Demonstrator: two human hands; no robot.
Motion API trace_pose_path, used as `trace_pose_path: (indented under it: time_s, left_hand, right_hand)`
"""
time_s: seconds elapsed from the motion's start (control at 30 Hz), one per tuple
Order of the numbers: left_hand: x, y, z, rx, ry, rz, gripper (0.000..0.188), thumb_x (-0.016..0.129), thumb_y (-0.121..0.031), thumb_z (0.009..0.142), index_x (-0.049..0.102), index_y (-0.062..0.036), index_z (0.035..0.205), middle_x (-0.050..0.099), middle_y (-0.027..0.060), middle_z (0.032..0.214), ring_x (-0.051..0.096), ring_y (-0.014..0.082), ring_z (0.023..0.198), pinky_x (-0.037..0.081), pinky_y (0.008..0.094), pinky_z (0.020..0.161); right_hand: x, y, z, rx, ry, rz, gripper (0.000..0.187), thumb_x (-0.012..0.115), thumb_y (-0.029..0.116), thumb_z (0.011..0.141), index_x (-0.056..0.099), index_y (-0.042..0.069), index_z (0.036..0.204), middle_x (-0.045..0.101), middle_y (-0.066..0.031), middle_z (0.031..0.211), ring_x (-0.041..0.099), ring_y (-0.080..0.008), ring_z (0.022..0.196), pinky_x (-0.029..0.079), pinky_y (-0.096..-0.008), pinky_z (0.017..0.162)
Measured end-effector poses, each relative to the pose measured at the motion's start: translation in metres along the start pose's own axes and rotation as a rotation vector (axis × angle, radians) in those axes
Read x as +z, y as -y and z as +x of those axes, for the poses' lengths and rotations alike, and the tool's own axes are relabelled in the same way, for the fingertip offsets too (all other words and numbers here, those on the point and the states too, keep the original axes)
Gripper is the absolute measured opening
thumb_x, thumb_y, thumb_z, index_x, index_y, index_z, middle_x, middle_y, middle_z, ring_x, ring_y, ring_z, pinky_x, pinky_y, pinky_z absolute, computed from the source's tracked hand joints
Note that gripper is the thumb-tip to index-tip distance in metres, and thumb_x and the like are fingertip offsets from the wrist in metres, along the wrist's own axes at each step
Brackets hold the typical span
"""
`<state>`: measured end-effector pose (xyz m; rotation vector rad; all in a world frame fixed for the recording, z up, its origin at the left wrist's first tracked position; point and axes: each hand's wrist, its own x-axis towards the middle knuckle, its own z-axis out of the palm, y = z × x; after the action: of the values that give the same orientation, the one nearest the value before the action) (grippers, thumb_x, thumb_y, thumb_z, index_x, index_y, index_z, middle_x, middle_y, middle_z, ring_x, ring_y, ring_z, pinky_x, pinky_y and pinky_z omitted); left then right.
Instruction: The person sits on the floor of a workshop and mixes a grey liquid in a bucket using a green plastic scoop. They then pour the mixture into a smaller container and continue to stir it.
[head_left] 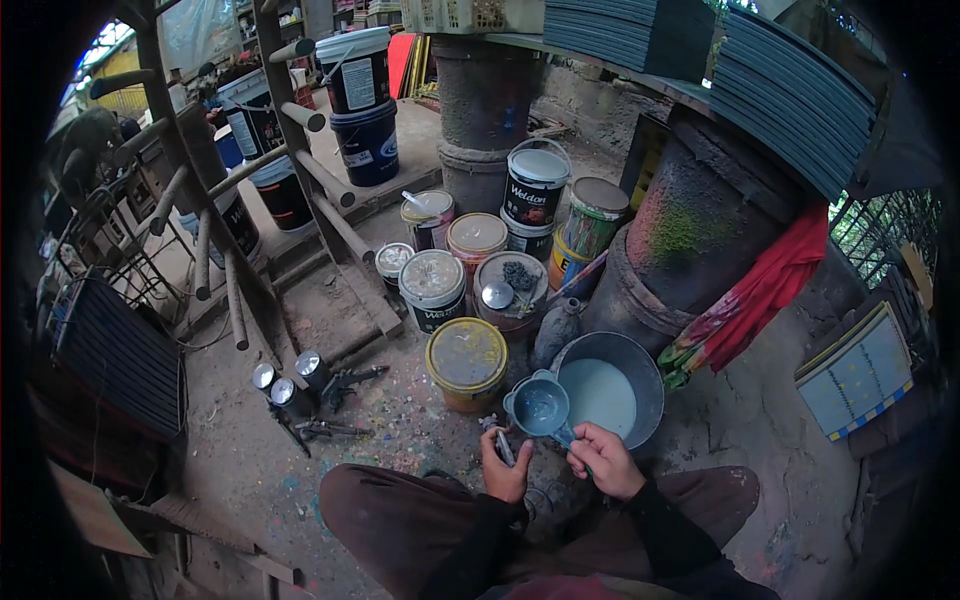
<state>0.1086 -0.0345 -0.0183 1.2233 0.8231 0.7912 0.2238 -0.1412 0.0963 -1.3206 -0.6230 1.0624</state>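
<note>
Gripping the blue scoop [540, 405] by its handle, the right hand [607, 464] has its fingers closed. The scoop's bowl is positioned ahead of the left hand [506, 470], at the left side of the bucket [651, 383]; rim contact cannot be determined. The bucket contains pale liquid [598, 398]. The left hand's fingers are curled around a metal tool [505, 448], partly hidden. A yellow tub [467, 358] stands near the scoop. Three silver-topped cups [284, 391] are located well apart, left.
</note>
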Motion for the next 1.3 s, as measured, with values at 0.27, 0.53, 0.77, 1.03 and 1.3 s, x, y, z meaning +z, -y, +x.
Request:
trace_pose_path:
  time_s: [0.27,0.53,0.77,1.03,1.3]
  left_hand:
    - [-0.002,0.005,0.001,0.050,-0.011,0.064,0.045,0.071,-0.016,0.076,0.044,-0.0016,0.109,0.048,0.0122,0.104,0.047,0.0209,0.100,0.037,0.0319,0.089]
    - [-0.003,0.023,0.006,0.205,-0.031,0.180,0.042,0.069,-0.013,0.078,0.040,-0.0084,0.109,0.046,0.0010,0.067,0.044,0.0083,0.050,0.036,0.0235,0.045]
    - [-0.001,0.005,0.001,0.044,-0.012,0.079,0.044,0.070,-0.015,0.077,0.043,-0.0024,0.109,0.047,0.0101,0.097,0.046,0.0189,0.090,0.036,0.0310,0.082]
    - [-0.003,0.021,0.006,0.195,-0.017,0.184,0.041,0.069,-0.012,0.079,0.040,-0.0094,0.108,0.045,-0.0006,0.066,0.044,0.0075,0.052,0.035,0.0226,0.046]
    - [-0.002,0.021,0.006,0.194,-0.017,0.177,0.042,0.069,-0.012,0.079,0.040,-0.0090,0.109,0.046,0.0000,0.068,0.045,0.0078,0.054,0.036,0.0224,0.047]
  right_hand:
    - [-0.002,-0.004,0.001,-0.002,0.002,0.041,0.009,0.043,0.010,0.093,0.045,0.002,0.097,0.045,-0.0013,0.066,0.042,-0.0071,0.058,0.036,-0.0218,0.054]
    - [-0.002,-0.002,-0.001,0.037,0.051,-0.025,0.010,0.043,0.010,0.093,0.045,0.002,0.097,0.045,-0.0014,0.067,0.042,-0.0073,0.059,0.037,-0.0221,0.054]
    - [-0.001,-0.001,0.000,-0.006,0.012,-0.038,0.009,0.043,0.009,0.093,0.046,0.002,0.097,0.045,-0.0011,0.066,0.042,-0.0072,0.058,0.037,-0.0219,0.053]
    - [0.000,-0.002,-0.001,-0.001,-0.002,-0.004,0.009,0.044,0.009,0.093,0.046,0.001,0.096,0.047,0.0000,0.065,0.043,-0.0054,0.055,0.036,-0.0203,0.051]
    - [-0.001,-0.001,0.000,-0.024,-0.025,-0.063,0.010,0.046,0.009,0.092,0.046,0.000,0.097,0.048,0.0008,0.065,0.043,-0.0041,0.054,0.035,-0.0190,0.049]
